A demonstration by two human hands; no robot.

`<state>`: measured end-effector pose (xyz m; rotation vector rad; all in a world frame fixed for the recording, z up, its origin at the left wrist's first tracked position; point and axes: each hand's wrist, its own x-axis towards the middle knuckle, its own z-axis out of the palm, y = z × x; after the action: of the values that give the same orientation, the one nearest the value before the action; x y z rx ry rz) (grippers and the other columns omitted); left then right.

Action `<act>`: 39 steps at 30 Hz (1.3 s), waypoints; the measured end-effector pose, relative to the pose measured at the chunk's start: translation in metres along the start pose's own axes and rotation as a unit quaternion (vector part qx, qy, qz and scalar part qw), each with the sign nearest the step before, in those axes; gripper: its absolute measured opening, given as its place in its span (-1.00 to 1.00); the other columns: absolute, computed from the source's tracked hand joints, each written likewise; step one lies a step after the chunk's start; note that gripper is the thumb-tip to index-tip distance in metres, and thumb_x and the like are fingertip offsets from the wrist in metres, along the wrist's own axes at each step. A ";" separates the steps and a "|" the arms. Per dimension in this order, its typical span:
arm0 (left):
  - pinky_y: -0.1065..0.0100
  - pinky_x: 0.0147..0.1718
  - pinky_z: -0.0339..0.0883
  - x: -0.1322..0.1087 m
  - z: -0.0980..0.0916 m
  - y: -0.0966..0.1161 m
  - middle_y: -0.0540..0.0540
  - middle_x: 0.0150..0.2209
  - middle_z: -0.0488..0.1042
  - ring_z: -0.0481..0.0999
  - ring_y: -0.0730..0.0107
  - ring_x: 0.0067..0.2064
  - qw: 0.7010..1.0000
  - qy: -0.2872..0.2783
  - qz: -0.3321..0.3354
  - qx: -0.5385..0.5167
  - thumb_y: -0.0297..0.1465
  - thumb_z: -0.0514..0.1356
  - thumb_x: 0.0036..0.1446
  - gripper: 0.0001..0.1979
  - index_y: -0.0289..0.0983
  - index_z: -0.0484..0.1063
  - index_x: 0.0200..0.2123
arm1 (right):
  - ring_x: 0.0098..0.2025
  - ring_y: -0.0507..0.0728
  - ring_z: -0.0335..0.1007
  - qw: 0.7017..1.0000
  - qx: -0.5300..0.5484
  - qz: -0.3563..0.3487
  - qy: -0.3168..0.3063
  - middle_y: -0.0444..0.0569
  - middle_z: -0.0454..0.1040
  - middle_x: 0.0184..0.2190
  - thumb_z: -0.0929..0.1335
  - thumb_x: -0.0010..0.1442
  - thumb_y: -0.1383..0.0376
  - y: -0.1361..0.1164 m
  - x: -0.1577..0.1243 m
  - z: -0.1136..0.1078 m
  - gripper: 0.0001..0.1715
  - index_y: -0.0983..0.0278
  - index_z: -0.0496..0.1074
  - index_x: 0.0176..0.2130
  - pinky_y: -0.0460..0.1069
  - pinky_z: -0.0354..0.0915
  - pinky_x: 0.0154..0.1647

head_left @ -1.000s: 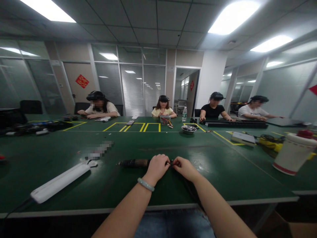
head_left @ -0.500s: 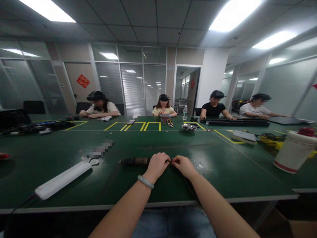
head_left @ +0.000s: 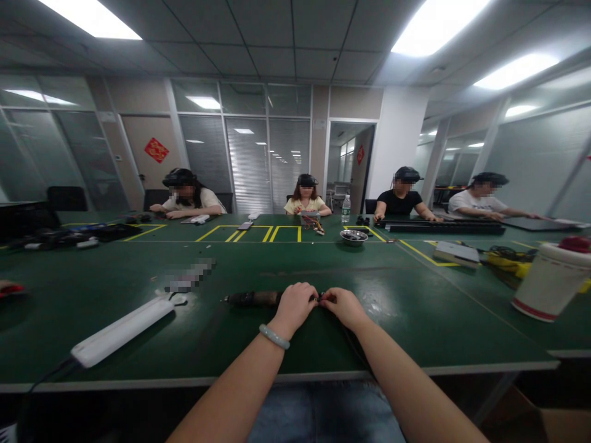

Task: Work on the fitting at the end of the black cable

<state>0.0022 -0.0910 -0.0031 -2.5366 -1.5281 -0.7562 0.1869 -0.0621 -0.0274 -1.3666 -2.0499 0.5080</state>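
Note:
A dark, rod-shaped tool (head_left: 252,299) lies on the green table (head_left: 138,277), pointing left. My left hand (head_left: 295,304), with a pale bracelet on the wrist, is closed over the tool's right end. My right hand (head_left: 344,306) meets it fingertip to fingertip, pinching a small part at that end; the part is too small to make out. Both forearms reach in from the table's near edge.
A white power strip (head_left: 122,330) with a cable lies at the near left. A white cup with a red band (head_left: 549,280) stands at the right, yellow cables (head_left: 510,261) behind it. A metal bowl (head_left: 353,236) sits mid-table. Several people with headsets sit along the far side.
The hands stay together on the tool's end. The view has shifted slightly, so everything sits a little higher and farther right in frame.

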 end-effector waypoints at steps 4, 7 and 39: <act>0.26 -0.11 0.24 -0.002 0.001 -0.001 -0.04 -0.21 0.47 0.42 0.28 -0.12 1.000 -0.006 0.002 -0.006 -0.36 0.23 0.16 -0.91 -0.21 0.44 -0.24 | -0.34 0.08 0.42 1.000 -0.012 -0.002 0.002 -0.11 0.55 -0.38 0.40 0.09 0.22 -0.002 -0.001 -0.001 -0.88 0.19 0.54 -0.35 -0.08 0.21 -0.35; 0.26 -0.09 0.25 -0.003 0.001 -0.001 -0.05 -0.18 0.47 0.42 0.29 -0.10 1.000 -0.004 0.009 -0.014 -0.37 0.19 0.18 -0.89 -0.21 0.45 -0.21 | -0.33 0.08 0.41 1.000 -0.019 -0.003 0.006 -0.10 0.54 -0.37 0.41 0.08 0.22 -0.004 -0.001 -0.001 -0.88 0.20 0.54 -0.35 -0.07 0.21 -0.34; 0.25 -0.08 0.24 -0.003 0.000 0.000 -0.05 -0.23 0.46 0.42 0.29 -0.13 1.000 0.002 0.011 -0.006 -0.50 0.12 0.15 -0.89 -0.21 0.37 -0.25 | -0.28 0.07 0.36 0.986 -0.145 -0.078 -0.030 -0.07 0.38 -0.24 0.42 0.13 0.23 -0.013 0.012 -0.001 -0.88 0.23 0.43 -0.33 -0.05 0.17 -0.25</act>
<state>0.0012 -0.0933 -0.0044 -2.5551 -1.4955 -0.7707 0.1751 -0.0562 -0.0152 -1.3501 -2.3276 0.1914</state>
